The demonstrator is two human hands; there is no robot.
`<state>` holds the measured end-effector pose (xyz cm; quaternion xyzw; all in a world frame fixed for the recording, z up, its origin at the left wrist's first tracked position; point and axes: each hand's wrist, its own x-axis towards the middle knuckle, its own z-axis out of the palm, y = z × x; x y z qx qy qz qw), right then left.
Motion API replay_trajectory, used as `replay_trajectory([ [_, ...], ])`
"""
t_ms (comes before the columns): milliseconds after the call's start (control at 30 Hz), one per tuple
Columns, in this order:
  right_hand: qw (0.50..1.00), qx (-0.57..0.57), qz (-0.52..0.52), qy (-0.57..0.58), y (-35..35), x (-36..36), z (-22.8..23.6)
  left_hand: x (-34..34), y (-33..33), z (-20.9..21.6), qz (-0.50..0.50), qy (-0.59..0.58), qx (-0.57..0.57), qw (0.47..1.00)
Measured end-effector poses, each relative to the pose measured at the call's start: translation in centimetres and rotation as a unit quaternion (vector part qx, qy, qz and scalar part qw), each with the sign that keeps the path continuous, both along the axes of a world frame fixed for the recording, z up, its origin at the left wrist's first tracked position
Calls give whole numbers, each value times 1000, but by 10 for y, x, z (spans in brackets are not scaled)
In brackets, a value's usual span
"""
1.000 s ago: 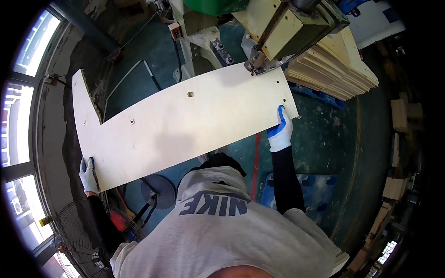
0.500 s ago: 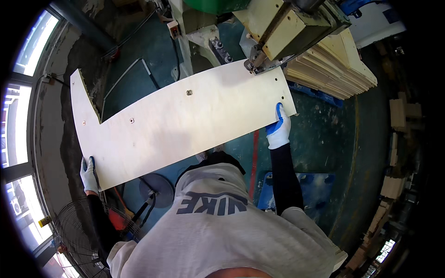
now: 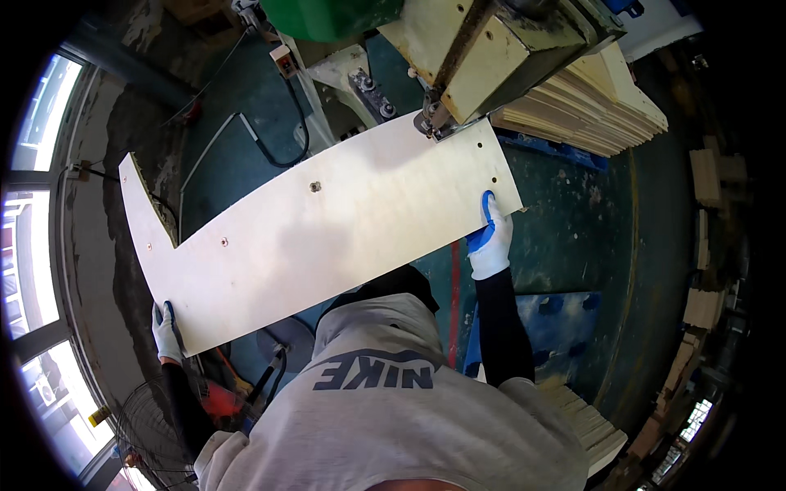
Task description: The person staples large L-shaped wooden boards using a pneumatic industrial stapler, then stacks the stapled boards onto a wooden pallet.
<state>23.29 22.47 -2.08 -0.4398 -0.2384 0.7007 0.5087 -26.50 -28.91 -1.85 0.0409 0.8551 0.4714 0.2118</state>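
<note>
A long, pale plywood panel (image 3: 360, 213) with a curved far edge, a notch at its left end and several small holes spans the view. At its lower left corner my left hand (image 3: 167, 331), in a white and blue glove, grips the edge with the thumb on top. My right hand (image 3: 491, 241), gloved alike, clasps the near edge by the right end, its thumb on the face and its other fingers hidden beneath. The metal foot of a machine (image 3: 434, 124) stands at the panel's far edge, right of the middle.
Behind the machine's cream-coloured head (image 3: 508, 74) lies a stack of cut boards (image 3: 589, 106) on a blue pallet. A wire fan (image 3: 147, 425) is at the lower left, near the windows. Another blue pallet (image 3: 557, 327) and more boards (image 3: 585, 430) are to the right of my body.
The panel has shifted slightly under the machine foot, its left end coming nearer to me. Both hands keep their hold, the left moving a little nearer and rightward with it.
</note>
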Motion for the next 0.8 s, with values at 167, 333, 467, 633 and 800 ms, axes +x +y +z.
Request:
replay_trajectory([
  [167,1000,26,-15,-6,4,-5,-10,-18,0,6,-14,10,-14,1000],
  [333,998,53,11,18,13,-6,-15,-12,29,21,-49,31,10,998],
  [467,998,40,-24,33,13,-3,-25,-9,36,15,-5,28,33,999],
  [633,997,67,11,26,12,-3,-18,-5,23,18,2,31,13,999],
  [800,997,55,15,49,-1,-12,-10,-4,2,5,28,88,13,996],
])
